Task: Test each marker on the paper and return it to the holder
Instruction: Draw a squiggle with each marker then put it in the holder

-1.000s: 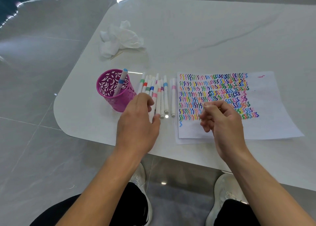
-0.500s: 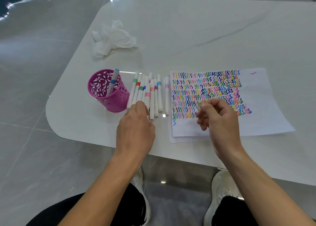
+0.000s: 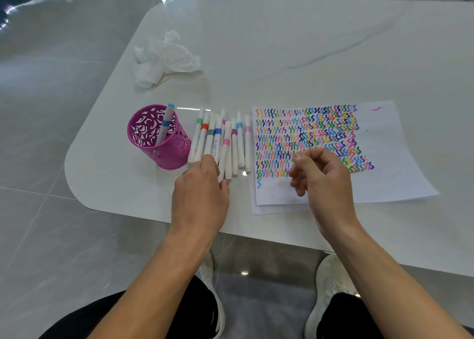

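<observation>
1. White markers [image 3: 232,143] with coloured bands lie side by side on the table [image 3: 307,43], between the holder and the paper.
2. One marker with a light blue cap [image 3: 165,123] leans inside the purple holder [image 3: 166,151], which stands upright just left of the row.
3. The left hand [image 3: 200,200] reaches over the near ends of the row with its fingertips on them. I cannot tell whether it pinches one.
4. The right hand [image 3: 323,182] is over the lower part of the paper [image 3: 384,164], fingers curled in and thumb against forefinger, with nothing visible in it.
5. Rows of coloured squiggles cover most of the paper.
6. A crumpled tissue [image 3: 164,56] lies farther back on the table, well apart from the holder.
</observation>
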